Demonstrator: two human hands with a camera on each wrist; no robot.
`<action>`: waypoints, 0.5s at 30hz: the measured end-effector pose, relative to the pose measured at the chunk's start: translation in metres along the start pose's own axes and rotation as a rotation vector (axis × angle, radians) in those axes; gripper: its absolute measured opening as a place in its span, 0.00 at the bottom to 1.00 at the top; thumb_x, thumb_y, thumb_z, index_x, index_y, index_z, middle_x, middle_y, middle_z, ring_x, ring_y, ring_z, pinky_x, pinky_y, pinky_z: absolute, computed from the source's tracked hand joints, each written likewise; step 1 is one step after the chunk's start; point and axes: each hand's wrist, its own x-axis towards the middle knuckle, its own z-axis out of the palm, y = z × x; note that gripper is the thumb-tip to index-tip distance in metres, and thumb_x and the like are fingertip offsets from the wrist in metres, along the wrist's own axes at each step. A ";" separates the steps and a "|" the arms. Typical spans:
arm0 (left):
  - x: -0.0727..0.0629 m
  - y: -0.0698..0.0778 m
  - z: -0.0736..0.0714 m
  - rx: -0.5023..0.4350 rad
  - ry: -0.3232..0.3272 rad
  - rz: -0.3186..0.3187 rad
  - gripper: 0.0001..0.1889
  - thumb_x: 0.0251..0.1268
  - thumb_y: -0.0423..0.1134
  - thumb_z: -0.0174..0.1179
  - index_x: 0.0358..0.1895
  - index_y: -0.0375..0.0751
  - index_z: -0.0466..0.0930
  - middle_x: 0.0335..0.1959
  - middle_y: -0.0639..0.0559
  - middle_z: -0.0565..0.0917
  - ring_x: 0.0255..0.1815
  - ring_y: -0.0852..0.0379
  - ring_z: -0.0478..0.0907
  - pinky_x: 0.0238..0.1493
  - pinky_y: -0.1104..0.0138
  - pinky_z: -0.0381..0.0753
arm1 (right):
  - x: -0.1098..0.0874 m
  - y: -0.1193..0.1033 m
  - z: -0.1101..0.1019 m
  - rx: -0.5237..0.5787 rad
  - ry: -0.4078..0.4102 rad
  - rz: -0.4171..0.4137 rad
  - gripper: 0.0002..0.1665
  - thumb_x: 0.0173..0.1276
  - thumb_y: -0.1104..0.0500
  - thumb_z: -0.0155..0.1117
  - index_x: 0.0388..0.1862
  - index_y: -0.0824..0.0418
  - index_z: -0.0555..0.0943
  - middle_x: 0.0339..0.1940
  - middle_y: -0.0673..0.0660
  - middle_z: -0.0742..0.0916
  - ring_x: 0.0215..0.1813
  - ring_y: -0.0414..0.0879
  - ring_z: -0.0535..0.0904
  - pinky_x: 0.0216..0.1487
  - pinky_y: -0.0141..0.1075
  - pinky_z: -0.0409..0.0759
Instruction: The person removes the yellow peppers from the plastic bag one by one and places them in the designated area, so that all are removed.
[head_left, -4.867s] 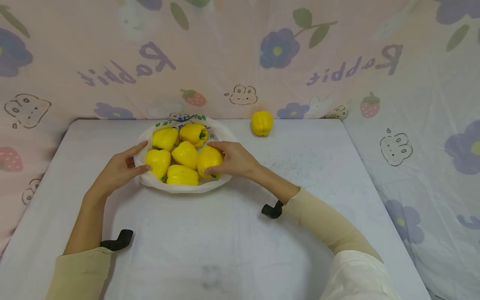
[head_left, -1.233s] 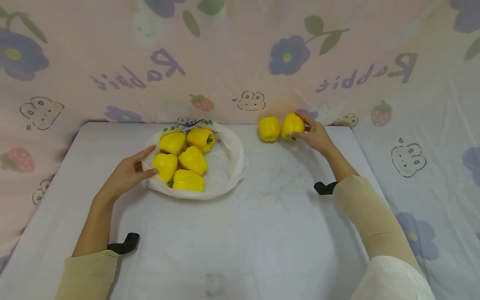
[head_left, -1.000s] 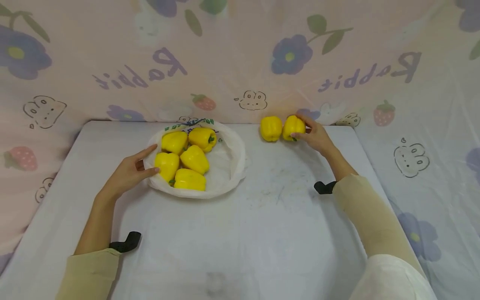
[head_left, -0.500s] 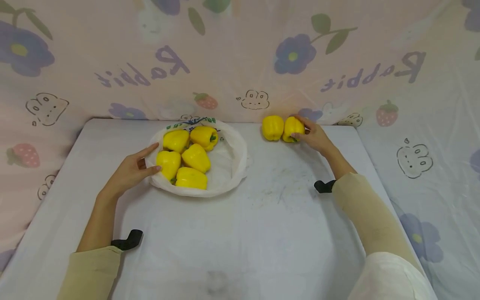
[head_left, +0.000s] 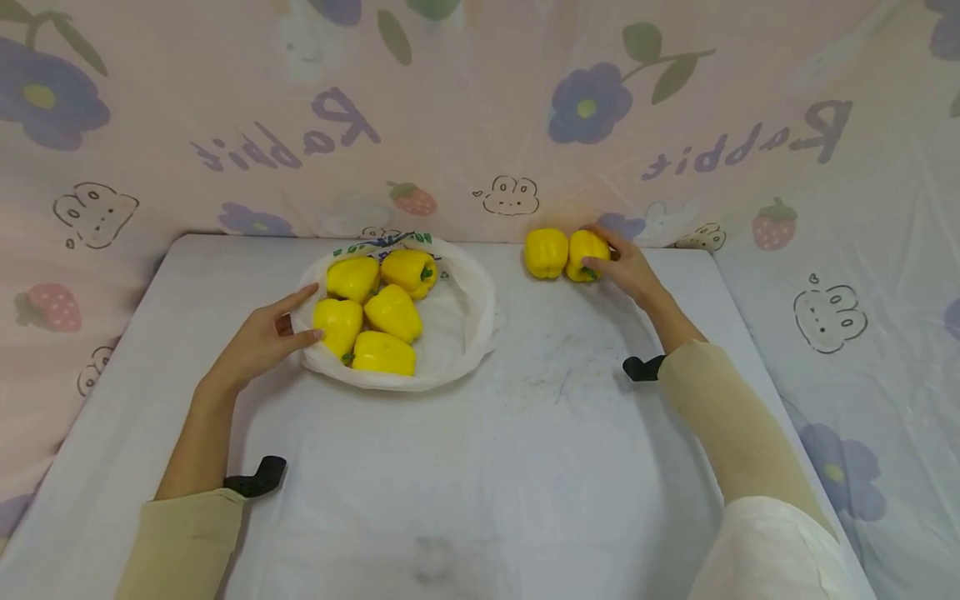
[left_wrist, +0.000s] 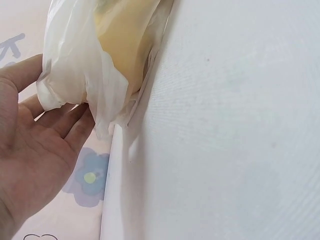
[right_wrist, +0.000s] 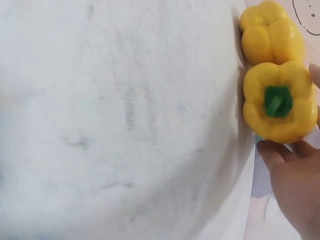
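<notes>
A white plastic bag [head_left: 480, 333] with its rim rolled open sits left of the table's middle and contains several yellow bell peppers [head_left: 393, 313]. At the bag's left side is my left hand [head_left: 258, 342], holding its rim with thumb and fingers apart; the left wrist view shows the thin plastic [left_wrist: 75, 65] between them. My right hand [head_left: 630, 268] has its thumb and fingers round a yellow bell pepper [head_left: 585, 250] at the table's back edge. That pepper's green stem [right_wrist: 277, 101] faces the right wrist camera. Right beside it stands another yellow bell pepper [head_left: 546, 253].
The table [head_left: 465, 467] has a white cover with faint dark smudges. Behind it hangs a pink printed cloth [head_left: 450, 100], close to the two peppers at the back. A black curved piece shows at each wrist.
My right hand has carried one bell pepper out of the bag to the back right, beside the other pepper. Over the last second it barely moves. My left hand stays at the bag.
</notes>
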 end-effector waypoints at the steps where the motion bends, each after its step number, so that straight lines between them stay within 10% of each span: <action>1: 0.000 0.000 0.000 0.002 0.001 0.001 0.41 0.69 0.45 0.64 0.80 0.50 0.51 0.78 0.35 0.53 0.73 0.32 0.60 0.67 0.42 0.65 | 0.000 0.000 0.000 0.009 0.013 -0.011 0.43 0.70 0.46 0.65 0.80 0.47 0.59 0.80 0.54 0.60 0.75 0.58 0.60 0.74 0.51 0.59; 15: 0.000 0.001 0.000 0.020 0.010 -0.010 0.41 0.69 0.47 0.64 0.80 0.51 0.52 0.78 0.34 0.54 0.70 0.34 0.61 0.68 0.40 0.63 | -0.018 -0.038 -0.003 0.170 0.104 -0.118 0.39 0.69 0.62 0.66 0.76 0.64 0.64 0.77 0.60 0.67 0.78 0.54 0.58 0.76 0.45 0.56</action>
